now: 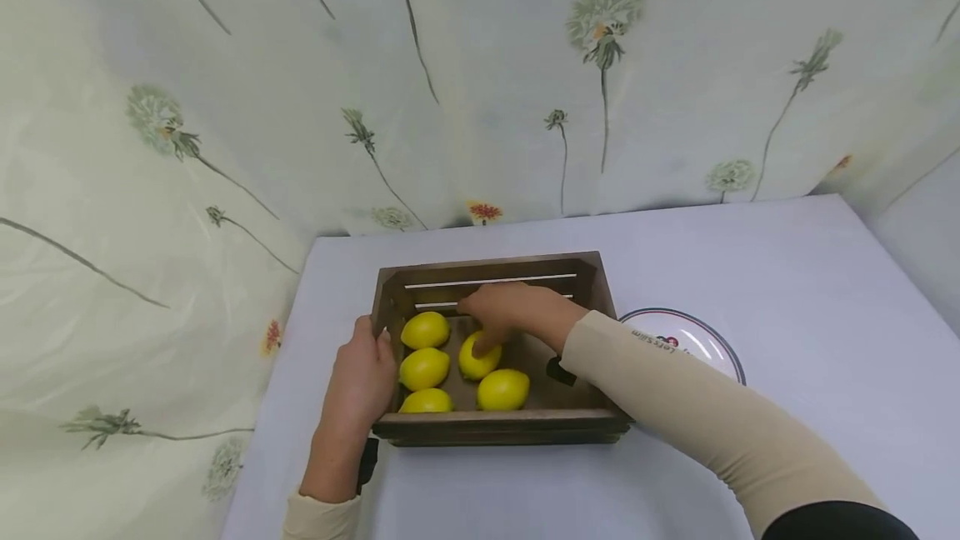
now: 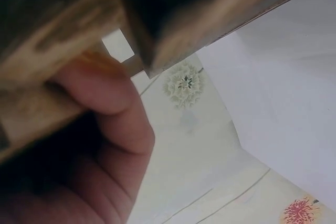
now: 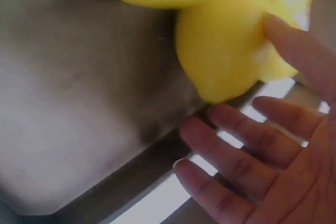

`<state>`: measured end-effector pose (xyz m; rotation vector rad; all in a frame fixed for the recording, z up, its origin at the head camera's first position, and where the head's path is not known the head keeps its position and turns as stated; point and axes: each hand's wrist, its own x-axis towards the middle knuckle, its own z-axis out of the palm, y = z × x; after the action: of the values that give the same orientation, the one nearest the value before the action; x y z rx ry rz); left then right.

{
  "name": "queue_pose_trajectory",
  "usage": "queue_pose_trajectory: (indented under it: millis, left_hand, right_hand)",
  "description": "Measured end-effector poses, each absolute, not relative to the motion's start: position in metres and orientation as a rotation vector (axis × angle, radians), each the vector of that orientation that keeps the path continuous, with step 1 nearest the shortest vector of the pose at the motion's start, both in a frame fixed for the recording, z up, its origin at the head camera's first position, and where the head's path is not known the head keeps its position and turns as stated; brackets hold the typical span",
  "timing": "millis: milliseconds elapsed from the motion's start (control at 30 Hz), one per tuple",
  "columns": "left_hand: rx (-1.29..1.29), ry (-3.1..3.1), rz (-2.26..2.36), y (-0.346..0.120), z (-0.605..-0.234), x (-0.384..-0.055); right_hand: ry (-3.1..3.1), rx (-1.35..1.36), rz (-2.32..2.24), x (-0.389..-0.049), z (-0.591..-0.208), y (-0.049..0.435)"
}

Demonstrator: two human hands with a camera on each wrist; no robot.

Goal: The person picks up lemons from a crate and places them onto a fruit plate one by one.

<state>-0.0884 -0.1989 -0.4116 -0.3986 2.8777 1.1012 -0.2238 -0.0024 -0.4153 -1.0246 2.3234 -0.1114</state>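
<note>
A dark brown wooden crate (image 1: 502, 427) with slatted sides stands on the table, holding several yellow lemons (image 1: 503, 390). My left hand (image 1: 362, 377) grips the crate's left wall; in the left wrist view a bent finger (image 2: 118, 103) lies against a wooden slat (image 2: 39, 114). Inside the crate, my right hand (image 1: 517, 308) reaches over a lemon (image 1: 480, 357) in the middle. The right wrist view shows its thumb (image 3: 294, 48) touching that lemon (image 3: 220, 45), while the other fingers (image 3: 236, 161) are spread beside it, near the slatted wall.
A white plate (image 1: 693, 332) with a dark rim lies right of the crate, partly behind the right sleeve (image 1: 675, 390). The white table (image 1: 795, 290) meets a dandelion-patterned cloth (image 1: 495, 90) at the back and left.
</note>
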Motion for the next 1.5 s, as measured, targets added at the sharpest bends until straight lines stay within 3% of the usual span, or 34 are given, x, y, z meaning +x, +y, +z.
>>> queue_pose_trajectory:
  millis: [1500]
  left_hand:
    - [-0.414,2.861,1.173,-0.199,-0.414,-0.085]
  right_hand:
    - [2.206,-0.894,-0.085,-0.219,-0.423,-0.002]
